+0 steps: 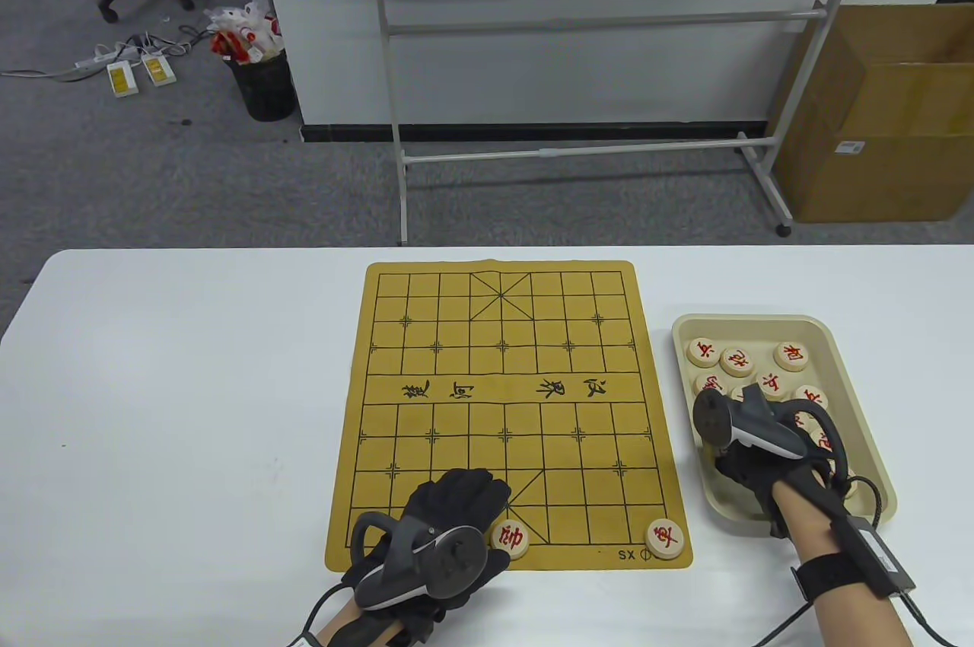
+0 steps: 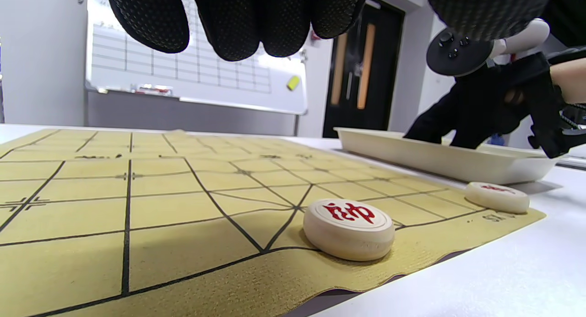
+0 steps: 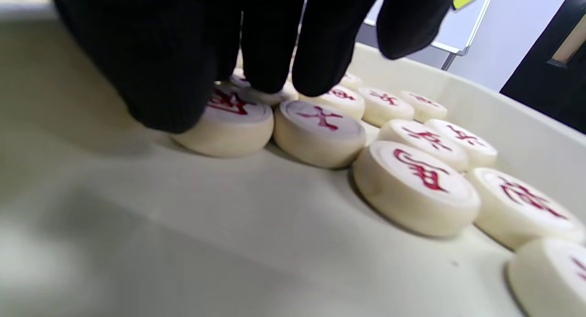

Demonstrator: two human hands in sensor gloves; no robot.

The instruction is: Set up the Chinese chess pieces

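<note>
A yellow board mat (image 1: 502, 373) lies mid-table. Two cream pieces with red characters stand on its near edge: one at the palace foot (image 1: 510, 538) (image 2: 349, 228), one at the right corner (image 1: 664, 538) (image 2: 496, 196). My left hand (image 1: 464, 487) lies just left of the palace piece, its fingers (image 2: 238, 29) straight and holding nothing. My right hand (image 1: 742, 460) reaches into the beige tray (image 1: 749, 320), mostly hidden under its tracker. In the right wrist view its thumb and fingers (image 3: 270, 61) pinch one piece (image 3: 233, 129) that sits on the tray floor among several others.
Several loose red-marked pieces (image 1: 742, 361) (image 3: 414, 186) fill the tray, whose wall (image 3: 503, 120) rises behind them. Bare white table (image 1: 183, 388) spreads left of the mat. Beyond the table stand a whiteboard frame (image 1: 609, 152) and a cardboard box (image 1: 883, 122).
</note>
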